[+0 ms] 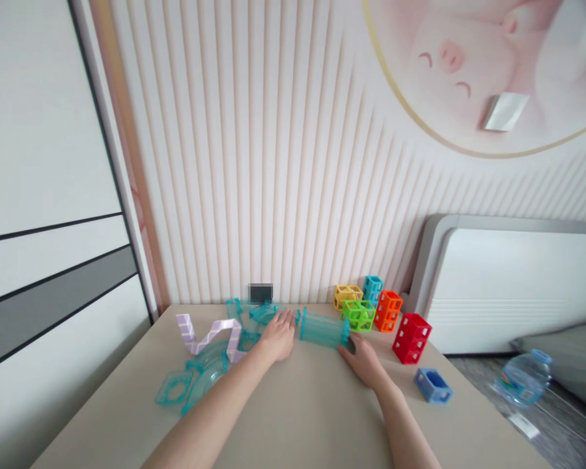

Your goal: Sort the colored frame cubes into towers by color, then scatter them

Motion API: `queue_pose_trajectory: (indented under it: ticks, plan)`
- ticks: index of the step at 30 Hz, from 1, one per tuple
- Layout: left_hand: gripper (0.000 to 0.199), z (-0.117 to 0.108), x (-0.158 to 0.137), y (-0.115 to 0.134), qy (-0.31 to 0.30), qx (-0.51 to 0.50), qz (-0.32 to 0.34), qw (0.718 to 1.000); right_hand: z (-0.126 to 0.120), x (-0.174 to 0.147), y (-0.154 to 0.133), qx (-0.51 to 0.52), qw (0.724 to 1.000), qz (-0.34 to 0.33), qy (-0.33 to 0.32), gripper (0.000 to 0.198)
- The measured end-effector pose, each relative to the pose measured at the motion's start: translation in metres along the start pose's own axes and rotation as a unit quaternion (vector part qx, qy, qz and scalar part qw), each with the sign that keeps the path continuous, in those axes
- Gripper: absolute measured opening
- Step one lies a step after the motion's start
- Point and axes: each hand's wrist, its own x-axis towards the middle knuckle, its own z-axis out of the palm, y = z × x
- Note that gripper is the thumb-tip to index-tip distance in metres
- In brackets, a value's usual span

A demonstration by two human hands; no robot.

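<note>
A clear teal plastic tube (323,329) lies on its side near the back of the table. At its right end is my right hand (362,361), thumb and fingers apart; whether it presses on the rim I cannot tell. My left hand (280,335) rests beyond the tube's left end, fingers stretched out over the edge of a teal curved piece (264,315). More teal curved track (209,378) lies left of my left forearm, with a teal square piece (173,389) beside it. A lilac zigzag strip (209,333) stands behind that track.
To the right stand open-sided blocks: yellow (346,296), green (358,315), turquoise (372,290), orange (388,311), red (412,339) and blue (433,385). A ribbed wall (273,163) closes off the table's back. A water bottle (525,378) sits beyond the right edge.
</note>
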Motion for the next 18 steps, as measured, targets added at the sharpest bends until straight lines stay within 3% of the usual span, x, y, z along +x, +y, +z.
queue_pose_trajectory:
  ticks: [3,11,18]
  plan:
    - [0.059,0.007,0.004,0.000,-0.007,0.002,-0.011,1.000,0.002,0.000,-0.001,-0.014,1.000,0.006,0.009,0.041]
    - [0.041,0.007,-0.013,-0.004,0.011,0.020,-0.004,1.000,0.011,0.000,-0.005,-0.024,0.998,0.031,0.041,0.039]
    - [0.039,0.006,-0.038,-0.003,0.032,0.031,0.022,0.999,0.032,-0.015,-0.013,-0.013,0.992,0.090,0.093,0.077]
